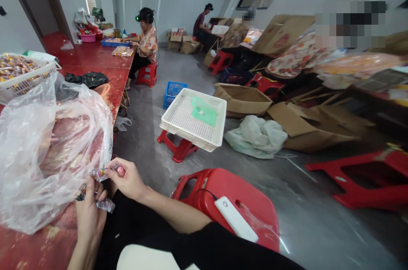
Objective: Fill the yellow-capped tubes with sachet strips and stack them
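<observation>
My left hand is closed around small clear-wrapped pieces, one of which sticks out below its fingers. Just above it, my right hand pinches another small wrapped piece, with something round and pink showing at its fingers. Both hands are close together at the table edge, beside a large translucent plastic bag. The bag lies open on the red table, with pinkish wrapped contents inside it.
A white basket of wrapped items stands at the left. White trays rest on a red stool ahead. A nearer red stool holds a white power bank. Cardboard boxes stand right. Several people sit farther back.
</observation>
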